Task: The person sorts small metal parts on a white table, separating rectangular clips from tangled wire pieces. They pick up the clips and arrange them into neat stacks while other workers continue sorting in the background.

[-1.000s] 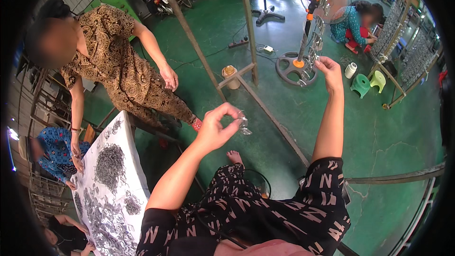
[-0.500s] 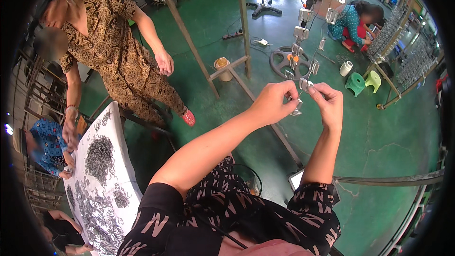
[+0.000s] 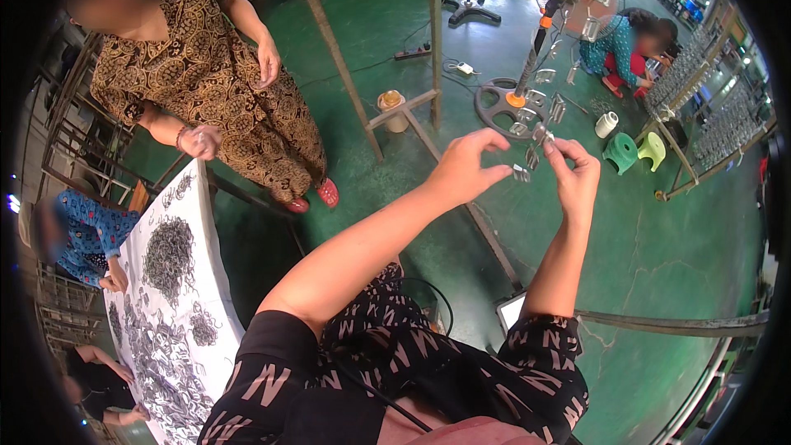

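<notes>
Right hand pinching a strand of metal clips, left hand open beside it

Head view. Right hand [image 3: 577, 177] is closing thumb and fingertips on a small metal clip [image 3: 541, 133] near the lower end of a strand [image 3: 557, 109] of similar clips. Strand is running upward from there, in front of a standing fan [image 3: 527, 74]. Left hand [image 3: 470, 169] is holding thumb and fingers apart, the gap facing a lower clip [image 3: 521, 173]; whether a fingertip is touching it, cannot tell. The two hands are staying separate, near each other.

Beyond: white spool [image 3: 606, 124] is standing on the green floor [image 3: 643, 231], near a green stool [image 3: 620, 152] and a lime stool [image 3: 651, 151]. A person in teal [image 3: 610, 45] is crouching by a rack [image 3: 684, 74].

Left: a desk [image 3: 216, 280] is carrying a dark pile [image 3: 169, 259] and scattered metal pieces [image 3: 161, 354]. A co-worker in brown patterned clothes [image 3: 272, 132] is standing at its far end.
</notes>
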